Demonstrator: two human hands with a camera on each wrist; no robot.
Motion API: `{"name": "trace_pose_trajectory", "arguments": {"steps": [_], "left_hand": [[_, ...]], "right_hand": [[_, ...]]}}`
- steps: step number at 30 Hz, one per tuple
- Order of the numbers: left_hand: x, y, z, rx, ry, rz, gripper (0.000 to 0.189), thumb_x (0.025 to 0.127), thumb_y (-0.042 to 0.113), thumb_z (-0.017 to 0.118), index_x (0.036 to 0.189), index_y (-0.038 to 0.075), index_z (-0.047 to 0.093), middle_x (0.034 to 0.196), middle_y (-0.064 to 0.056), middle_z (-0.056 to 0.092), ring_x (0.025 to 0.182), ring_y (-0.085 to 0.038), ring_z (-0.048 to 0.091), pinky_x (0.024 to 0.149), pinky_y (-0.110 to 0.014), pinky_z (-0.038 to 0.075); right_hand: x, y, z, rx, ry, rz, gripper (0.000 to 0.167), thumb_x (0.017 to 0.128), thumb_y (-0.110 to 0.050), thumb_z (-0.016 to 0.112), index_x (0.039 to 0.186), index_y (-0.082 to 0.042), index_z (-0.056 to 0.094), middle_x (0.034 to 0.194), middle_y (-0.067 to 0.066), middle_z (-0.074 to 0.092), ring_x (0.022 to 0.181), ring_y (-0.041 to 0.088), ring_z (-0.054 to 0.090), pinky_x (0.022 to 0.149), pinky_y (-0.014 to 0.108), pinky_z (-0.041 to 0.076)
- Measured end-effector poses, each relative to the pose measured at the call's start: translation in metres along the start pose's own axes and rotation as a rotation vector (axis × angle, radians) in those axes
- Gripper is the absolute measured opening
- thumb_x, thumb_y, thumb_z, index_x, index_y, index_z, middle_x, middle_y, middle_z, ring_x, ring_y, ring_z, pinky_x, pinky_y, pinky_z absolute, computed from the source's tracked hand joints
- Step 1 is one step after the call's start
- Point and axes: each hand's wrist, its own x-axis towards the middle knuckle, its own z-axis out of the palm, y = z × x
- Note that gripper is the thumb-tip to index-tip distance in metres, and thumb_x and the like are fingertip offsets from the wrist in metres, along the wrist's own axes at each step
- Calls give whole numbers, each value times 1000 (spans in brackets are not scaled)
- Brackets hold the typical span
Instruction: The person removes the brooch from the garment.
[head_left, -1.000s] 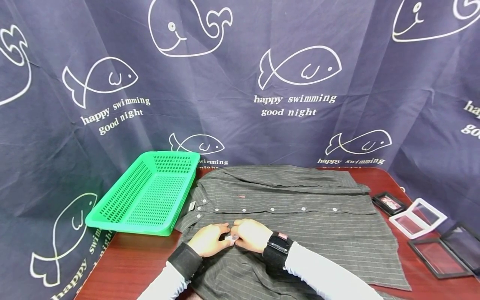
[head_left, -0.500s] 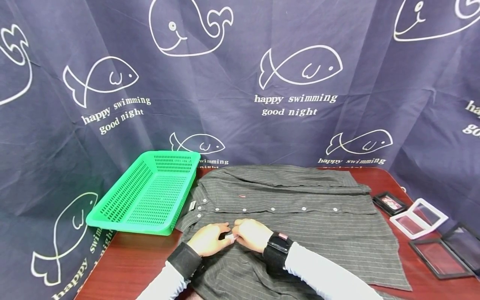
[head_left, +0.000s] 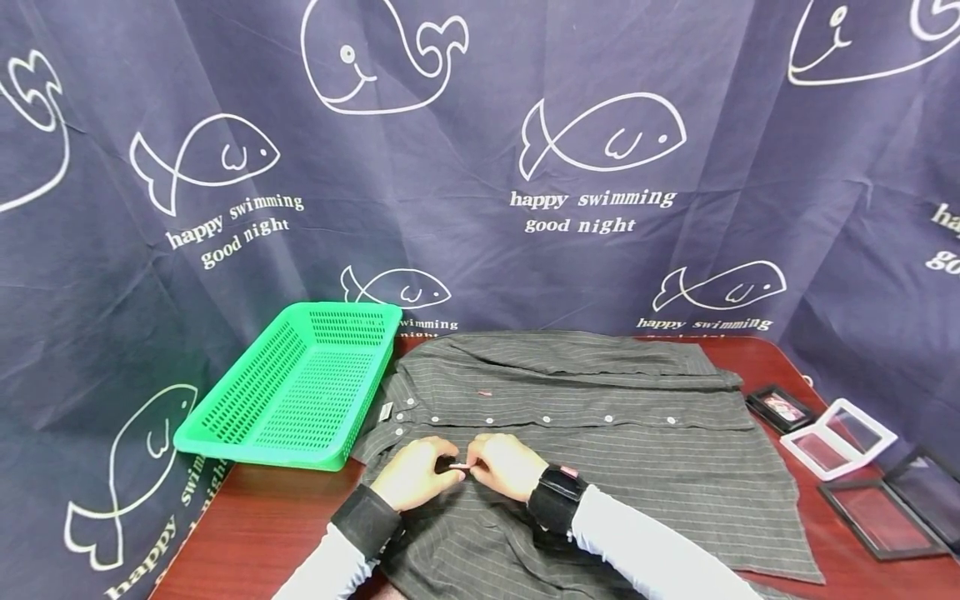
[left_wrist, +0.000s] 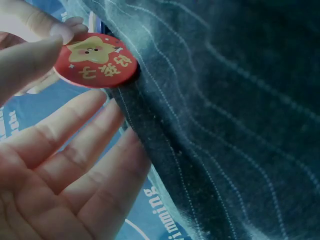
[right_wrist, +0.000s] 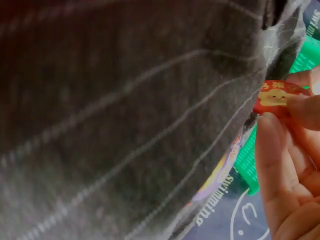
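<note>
A dark grey pinstriped button-up shirt lies spread over the table. Close over its left part, my left hand and right hand meet at a small round badge, seen nearly edge-on from the head. In the left wrist view the badge is red with a yellow star face and lettering, and overlaps the shirt's fabric. My left thumb is at its edge, the lower fingers loosely extended. My right hand pinches the red badge in the right wrist view.
A green plastic basket stands at the left of the red-brown table. At the right lie a small black case, a white hinged frame and a black hinged frame. A patterned curtain hangs behind.
The badge has turned from showing its pale face to a thin edge in the head view. Both hands have moved slightly away from the body; the shirt lies much the same.
</note>
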Motion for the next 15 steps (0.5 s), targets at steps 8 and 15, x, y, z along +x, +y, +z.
{"name": "trace_pose_trajectory", "arguments": {"steps": [8,15], "left_hand": [[3,2,-2,-51,23,-18,10,79,15,77,81,15,68,77,5,64,71,-10,60,63,-24,47],[4,0,0,-40,71,16,12,79,15,78,74,18,67,73,9,65,68,-7,60,61,-20,45]], "right_hand": [[2,3,0,161,7,123,9,77,-7,74,76,-12,67,72,-4,66,64,3,55,60,17,44],[2,4,1,225,-20,199,5,77,-6,71,78,-10,69,73,-2,69,66,3,58,62,18,46]]}}
